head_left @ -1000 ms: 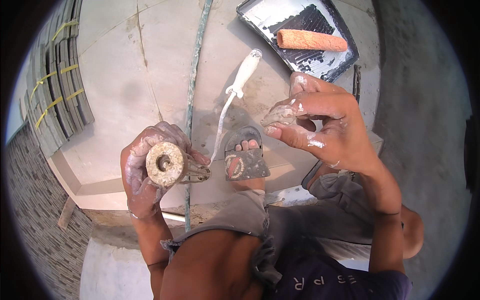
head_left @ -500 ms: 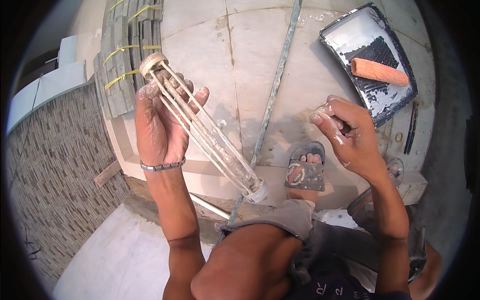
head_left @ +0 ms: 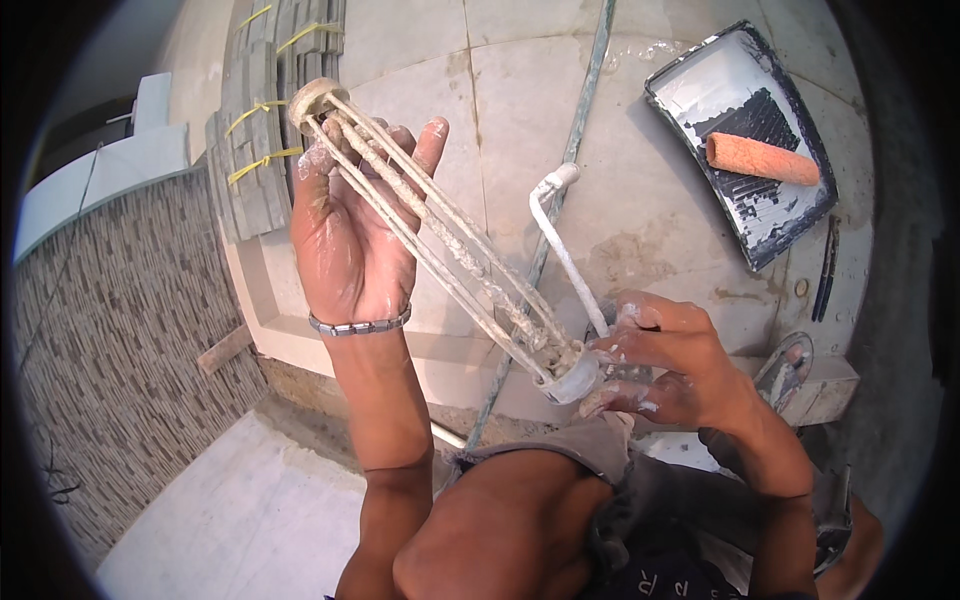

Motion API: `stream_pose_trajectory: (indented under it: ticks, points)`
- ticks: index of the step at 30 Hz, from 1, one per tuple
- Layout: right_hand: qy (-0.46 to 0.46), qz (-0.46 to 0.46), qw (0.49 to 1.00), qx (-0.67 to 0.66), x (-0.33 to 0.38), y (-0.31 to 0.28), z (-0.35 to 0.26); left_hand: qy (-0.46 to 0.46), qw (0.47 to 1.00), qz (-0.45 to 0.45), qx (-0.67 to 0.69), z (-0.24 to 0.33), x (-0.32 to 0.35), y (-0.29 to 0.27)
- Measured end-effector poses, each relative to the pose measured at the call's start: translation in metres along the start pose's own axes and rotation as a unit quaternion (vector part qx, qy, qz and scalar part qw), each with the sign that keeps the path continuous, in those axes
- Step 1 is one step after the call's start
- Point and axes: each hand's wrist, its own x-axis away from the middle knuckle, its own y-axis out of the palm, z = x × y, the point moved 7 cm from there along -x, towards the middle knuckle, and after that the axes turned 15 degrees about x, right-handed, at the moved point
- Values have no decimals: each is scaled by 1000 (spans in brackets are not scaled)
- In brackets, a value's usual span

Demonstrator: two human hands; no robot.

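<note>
A paint roller frame (head_left: 450,245), its wire cage caked with dried paint, slants from upper left to lower right in front of me. My left hand (head_left: 355,235) grips the cage by its far end, thumb on the near side and fingers behind the wires. At the other end, my right hand (head_left: 665,360) closes its fingers and thumb about the whitish end cap (head_left: 573,378). A bent white rod (head_left: 568,250) runs up from beside the right fingers; whether it joins the cap is hidden. White paint smears both hands.
An orange roller sleeve (head_left: 762,160) lies in a paint-covered black tray (head_left: 752,245) at the right. Bundled grey stone strips (head_left: 240,150) are stacked at the left. A long thin pole (head_left: 578,125) crosses the pale tiled floor. A sandal (head_left: 785,368) shows beyond my right hand.
My right hand has come down and left onto the cage's near end. The bent white rod has come into view beside it. The left hand and cage have shifted slightly right.
</note>
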Motion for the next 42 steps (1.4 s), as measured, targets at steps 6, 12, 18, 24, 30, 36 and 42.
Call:
stream_pose_trajectory:
  ticks: [6, 12, 18, 24, 30, 36, 42]
  points:
    - [-19, 9, 999, 44, 3, -1, -5, 22, 999, -35, -18, -9, 2, 14]
    - [-4, 20, 1000, -12, 6, 1, 1, 53, 995, -61, 59, -7, 9, 19]
    - [-31, 27, 999, 9, 8, 8, 2, 80, 993, -82, -2, -14, 14, 22]
    - [-45, -13, 998, 35, 15, 18, 9, 148, 967, -62, -196, -28, 22, 39]
    - [-44, 52, 996, 58, 32, 21, 3, 40, 985, -103, -133, -24, 9, 44]
    - [-39, 119, 991, 48, 22, -2, -12, -19, 987, -143, -67, -28, 4, 51]
    - [-32, 102, 994, 39, 21, -5, -13, -11, 982, -177, -63, -29, 1, 43]
